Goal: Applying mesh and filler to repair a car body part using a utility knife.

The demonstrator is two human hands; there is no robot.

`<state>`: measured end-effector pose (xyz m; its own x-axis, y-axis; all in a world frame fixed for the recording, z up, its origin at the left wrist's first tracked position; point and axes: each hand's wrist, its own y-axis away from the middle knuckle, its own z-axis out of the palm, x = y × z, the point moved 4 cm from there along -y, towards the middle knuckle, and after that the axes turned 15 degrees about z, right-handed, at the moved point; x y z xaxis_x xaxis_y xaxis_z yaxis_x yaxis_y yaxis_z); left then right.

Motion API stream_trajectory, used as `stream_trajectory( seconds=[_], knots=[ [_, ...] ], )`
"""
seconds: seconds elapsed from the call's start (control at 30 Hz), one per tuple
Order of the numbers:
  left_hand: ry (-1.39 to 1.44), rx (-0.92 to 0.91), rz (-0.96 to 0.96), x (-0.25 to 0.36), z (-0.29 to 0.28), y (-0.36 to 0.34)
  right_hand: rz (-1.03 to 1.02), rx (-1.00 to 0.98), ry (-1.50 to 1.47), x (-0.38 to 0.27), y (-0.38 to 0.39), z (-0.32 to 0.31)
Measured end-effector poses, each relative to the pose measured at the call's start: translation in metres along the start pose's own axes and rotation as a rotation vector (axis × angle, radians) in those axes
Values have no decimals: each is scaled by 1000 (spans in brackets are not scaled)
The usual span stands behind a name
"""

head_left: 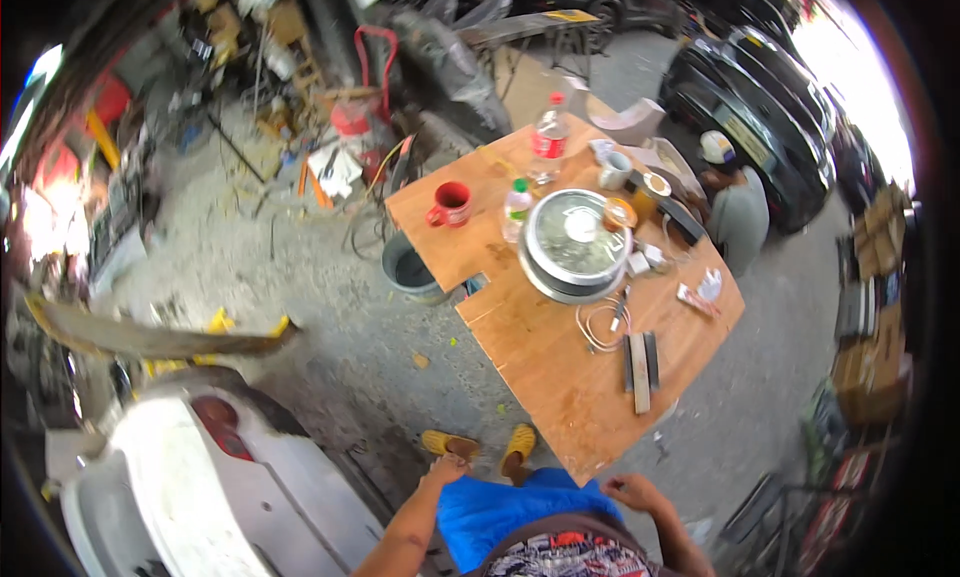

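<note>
My left hand point(448, 468) hangs beside the left leg of my blue shorts point(475, 517); it looks small and its fingers are hard to make out. My right hand point(632, 493) is by the near corner of a wooden table point(560, 407), fingers loosely bent, with nothing visible in it. The nearest things on the tabletop are a long sanding block point(640, 375) with dark strips beside it and a coiled white cable point(598, 329). Behind them stands a round metal pot with a glass lid point(578, 242).
The table also bears a red mug point(452, 205), plastic bottles point(548, 145) and a white cup point(614, 171). A grey bucket point(410, 272) stands beside it. A white car body part point(190, 467) is at left. A person point(738, 212) crouches near a black car point(765, 117).
</note>
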<state>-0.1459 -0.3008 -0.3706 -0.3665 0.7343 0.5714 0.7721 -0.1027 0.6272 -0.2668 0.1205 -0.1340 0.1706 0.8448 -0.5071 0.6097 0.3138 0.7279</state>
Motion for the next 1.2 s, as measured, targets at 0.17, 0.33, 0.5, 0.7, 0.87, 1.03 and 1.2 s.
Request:
stream_trajectory(
  seconds=[0.17,0.33,0.5,0.7,0.87,1.03,1.2],
  knots=[
    [-113,-365,-139,-66,70,-60,446,-82,119,123,49,-5],
    [-296,-232,105,-62,143,-102,686,-206,104,217,127,-12],
    [-31,-941,-478,-99,187,-119,727,-291,-216,180,39,-15],
    [-510,-649,231,-25,153,-118,799,-100,-491,166,78,-36],
    [-364,-615,-74,-67,161,-113,779,-159,-189,154,39,-35],
    [-813,-934,294,-35,159,-122,816,-184,-146,151,59,-26],
    [-567,-876,197,-69,154,-118,875,-171,-234,154,71,-15]
  ],
)
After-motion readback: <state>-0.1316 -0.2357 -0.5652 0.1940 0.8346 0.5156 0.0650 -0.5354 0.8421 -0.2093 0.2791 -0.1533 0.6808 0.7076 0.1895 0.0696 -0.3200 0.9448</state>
